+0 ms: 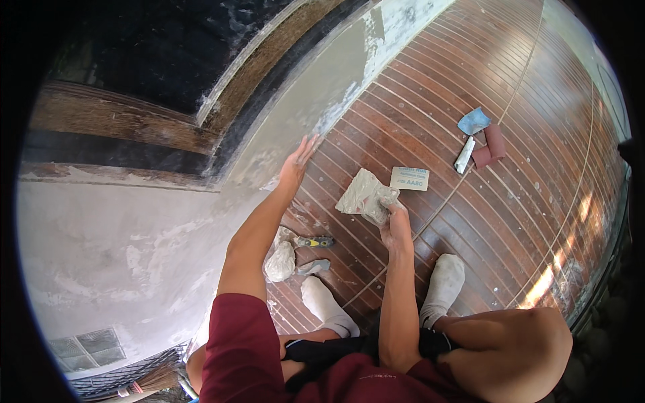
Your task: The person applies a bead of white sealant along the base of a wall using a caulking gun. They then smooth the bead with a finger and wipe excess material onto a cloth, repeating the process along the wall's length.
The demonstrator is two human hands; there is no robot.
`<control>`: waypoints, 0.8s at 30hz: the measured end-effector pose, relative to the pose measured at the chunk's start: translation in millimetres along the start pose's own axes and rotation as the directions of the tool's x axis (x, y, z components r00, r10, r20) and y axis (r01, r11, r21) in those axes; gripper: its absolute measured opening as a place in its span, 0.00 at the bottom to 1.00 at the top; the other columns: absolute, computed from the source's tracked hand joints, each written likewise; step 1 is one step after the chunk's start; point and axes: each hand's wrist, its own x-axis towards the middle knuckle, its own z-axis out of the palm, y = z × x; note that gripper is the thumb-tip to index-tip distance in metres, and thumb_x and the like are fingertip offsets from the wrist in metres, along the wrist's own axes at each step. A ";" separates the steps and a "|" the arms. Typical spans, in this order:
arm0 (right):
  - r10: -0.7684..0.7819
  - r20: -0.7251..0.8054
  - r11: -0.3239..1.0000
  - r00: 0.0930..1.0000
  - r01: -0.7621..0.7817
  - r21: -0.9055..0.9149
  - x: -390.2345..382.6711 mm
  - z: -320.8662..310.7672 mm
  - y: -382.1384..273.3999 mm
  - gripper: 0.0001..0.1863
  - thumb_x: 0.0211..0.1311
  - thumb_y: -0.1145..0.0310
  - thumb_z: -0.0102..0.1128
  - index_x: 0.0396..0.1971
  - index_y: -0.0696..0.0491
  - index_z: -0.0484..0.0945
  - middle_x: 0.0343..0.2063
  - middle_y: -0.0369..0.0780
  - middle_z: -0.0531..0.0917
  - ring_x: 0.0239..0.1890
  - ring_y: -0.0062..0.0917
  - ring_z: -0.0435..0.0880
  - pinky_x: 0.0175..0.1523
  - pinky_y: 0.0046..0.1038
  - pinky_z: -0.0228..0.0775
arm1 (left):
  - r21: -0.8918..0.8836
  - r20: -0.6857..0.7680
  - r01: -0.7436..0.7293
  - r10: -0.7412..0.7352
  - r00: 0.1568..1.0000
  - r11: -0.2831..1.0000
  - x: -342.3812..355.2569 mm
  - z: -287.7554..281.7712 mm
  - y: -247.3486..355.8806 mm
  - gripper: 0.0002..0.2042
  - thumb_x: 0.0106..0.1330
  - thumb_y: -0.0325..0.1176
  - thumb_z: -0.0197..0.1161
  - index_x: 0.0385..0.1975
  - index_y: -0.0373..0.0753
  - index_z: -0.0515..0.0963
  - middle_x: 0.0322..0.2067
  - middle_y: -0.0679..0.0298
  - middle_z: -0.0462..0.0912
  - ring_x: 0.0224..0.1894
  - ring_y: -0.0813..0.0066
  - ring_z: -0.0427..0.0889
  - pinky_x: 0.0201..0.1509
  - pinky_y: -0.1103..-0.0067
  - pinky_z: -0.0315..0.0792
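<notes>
My left hand [297, 163] is stretched out to the foot of the wall, its fingers extended against or very near the grey plastered surface [295, 101]. It holds nothing. In front of me, low over the floor, my right hand [396, 226] grips a dusty, crumpled beige sheet [363, 193] by its near right corner. Whether that sheet is cloth or worn sandpaper I cannot tell. Just beyond it on the floor lies a small rectangular piece of sandpaper [410, 178], printed backing up.
Brown slatted flooring [470, 221] runs along the wall. Farther right lie a blue scrap [474, 121], a white tube-like item [464, 155] and reddish curled pieces [494, 143]. By my left foot are a white bundle [280, 262], a yellow-and-black handle [314, 242] and a grey scrap [313, 267].
</notes>
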 end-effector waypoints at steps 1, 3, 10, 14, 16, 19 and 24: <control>-0.003 -0.007 1.000 1.000 0.003 0.001 -0.3 -0.4 -1.1 0.17 0.66 0.75 0.48 0.53 0.66 0.70 0.48 0.46 0.79 0.48 0.34 0.82 0.54 0.36 0.78 | -0.011 -0.003 0.016 -0.016 1.000 1.000 12.0 -3.6 -6.3 0.29 0.69 0.46 0.45 0.70 0.47 0.56 0.74 0.65 0.41 0.75 0.57 0.31 0.76 0.57 0.29; -0.009 -0.026 1.000 1.000 0.009 0.002 -1.1 -1.7 -4.0 0.17 0.66 0.75 0.48 0.52 0.66 0.70 0.48 0.46 0.80 0.48 0.33 0.82 0.54 0.34 0.78 | -0.009 -0.021 0.050 -0.051 0.999 0.999 36.6 -11.2 -21.1 0.29 0.70 0.46 0.45 0.71 0.47 0.55 0.74 0.66 0.38 0.75 0.58 0.30 0.76 0.57 0.28; -0.032 -0.044 0.999 0.999 0.033 0.022 -3.0 -7.2 -15.3 0.17 0.66 0.76 0.49 0.52 0.65 0.70 0.48 0.46 0.80 0.48 0.31 0.82 0.54 0.32 0.77 | -0.094 -0.106 0.180 -0.189 0.976 0.979 96.2 -35.2 -72.5 0.29 0.70 0.44 0.46 0.71 0.49 0.54 0.75 0.67 0.36 0.76 0.59 0.30 0.76 0.58 0.28; -0.031 -0.051 0.998 0.998 0.034 0.061 -2.9 -8.4 -21.1 0.16 0.66 0.76 0.49 0.52 0.65 0.70 0.49 0.46 0.79 0.49 0.31 0.82 0.54 0.32 0.76 | -0.138 -0.104 0.079 -0.093 0.990 0.987 95.0 -30.2 -65.1 0.27 0.69 0.43 0.46 0.69 0.51 0.59 0.74 0.67 0.40 0.76 0.60 0.33 0.76 0.59 0.30; -0.032 -0.051 0.997 0.998 0.036 0.072 -2.8 -7.8 -23.8 0.16 0.65 0.77 0.49 0.52 0.66 0.70 0.48 0.45 0.79 0.49 0.31 0.82 0.54 0.32 0.76 | -0.147 -0.126 -0.010 -0.008 0.992 0.989 88.6 -19.5 -57.2 0.25 0.68 0.42 0.47 0.66 0.50 0.64 0.74 0.66 0.42 0.76 0.60 0.35 0.77 0.59 0.32; -0.027 -0.056 0.996 0.998 0.031 0.080 -2.0 -6.9 -27.0 0.16 0.65 0.77 0.49 0.52 0.66 0.71 0.48 0.45 0.79 0.49 0.31 0.82 0.54 0.32 0.77 | -0.184 -0.244 -0.081 0.034 0.969 0.980 83.7 -4.1 -54.1 0.23 0.66 0.40 0.50 0.62 0.48 0.70 0.73 0.66 0.46 0.76 0.60 0.37 0.77 0.60 0.34; -0.028 -0.043 0.998 0.999 0.031 0.051 1.3 -6.3 -24.6 0.16 0.66 0.77 0.48 0.52 0.66 0.70 0.48 0.46 0.79 0.48 0.30 0.82 0.53 0.32 0.77 | -0.284 -0.392 0.067 -0.180 0.902 0.956 93.2 -17.6 -74.3 0.17 0.63 0.37 0.54 0.50 0.46 0.79 0.72 0.67 0.53 0.75 0.60 0.40 0.76 0.61 0.38</control>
